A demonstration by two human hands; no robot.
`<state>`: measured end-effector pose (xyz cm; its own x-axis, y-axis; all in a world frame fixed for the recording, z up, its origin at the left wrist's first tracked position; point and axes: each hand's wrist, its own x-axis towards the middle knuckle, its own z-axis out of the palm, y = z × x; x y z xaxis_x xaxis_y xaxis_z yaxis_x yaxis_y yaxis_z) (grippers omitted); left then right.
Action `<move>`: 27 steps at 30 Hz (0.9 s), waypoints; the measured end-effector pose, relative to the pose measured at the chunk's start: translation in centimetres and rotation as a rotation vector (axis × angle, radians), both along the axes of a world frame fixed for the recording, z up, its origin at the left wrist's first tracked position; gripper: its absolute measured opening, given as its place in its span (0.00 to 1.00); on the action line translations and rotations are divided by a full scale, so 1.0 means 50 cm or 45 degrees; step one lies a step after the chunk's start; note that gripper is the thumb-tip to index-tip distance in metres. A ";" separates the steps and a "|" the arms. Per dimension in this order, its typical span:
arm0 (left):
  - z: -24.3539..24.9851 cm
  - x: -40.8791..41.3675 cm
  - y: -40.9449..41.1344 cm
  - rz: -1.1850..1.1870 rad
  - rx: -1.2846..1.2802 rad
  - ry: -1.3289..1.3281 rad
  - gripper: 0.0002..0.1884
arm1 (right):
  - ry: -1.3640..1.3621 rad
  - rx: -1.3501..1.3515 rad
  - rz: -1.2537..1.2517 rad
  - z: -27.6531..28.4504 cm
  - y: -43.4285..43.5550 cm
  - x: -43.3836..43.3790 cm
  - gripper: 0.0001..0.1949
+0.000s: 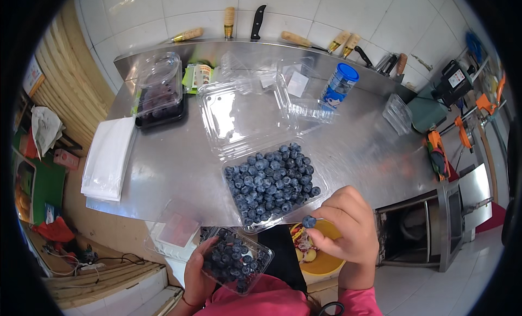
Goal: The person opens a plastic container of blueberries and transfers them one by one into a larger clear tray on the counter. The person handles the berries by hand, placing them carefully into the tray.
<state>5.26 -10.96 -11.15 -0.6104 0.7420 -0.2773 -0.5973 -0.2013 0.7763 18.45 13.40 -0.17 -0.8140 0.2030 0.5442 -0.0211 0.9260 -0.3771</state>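
Between the thumb and forefinger of my right hand (346,224) is a single blueberry (309,221). It is just off the near right corner of a large clear plastic clamshell (248,119), whose near half is heaped with blueberries (269,181). The clamshell's lid lies folded back, away from me. My left hand (200,271) holds a smaller clear plastic punnet (267,257) against my body, below the table edge. Blueberries (230,255) partly fill this punnet, which is tilted. Its hinged lid (169,234) hangs out to the left.
A stack of white bags (108,159) and a lidded box of dark fruit (159,92) are on the left of the steel table (171,169). Behind are clear empty containers (253,73) and a blue-lidded canister (340,85). Knives (257,22) line the back ledge. A yellow bin (326,250) stands below.
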 end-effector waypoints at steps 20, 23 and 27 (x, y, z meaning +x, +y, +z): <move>-0.010 0.002 -0.004 -0.010 0.013 0.059 0.30 | -0.204 0.000 -0.265 -0.013 0.059 -0.011 0.12; -0.007 0.003 -0.013 -0.017 0.032 0.082 0.30 | -0.252 0.040 -0.220 -0.035 0.076 -0.087 0.11; -0.008 0.003 -0.025 0.006 0.039 0.024 0.30 | -0.364 0.090 -0.223 -0.044 0.092 -0.120 0.10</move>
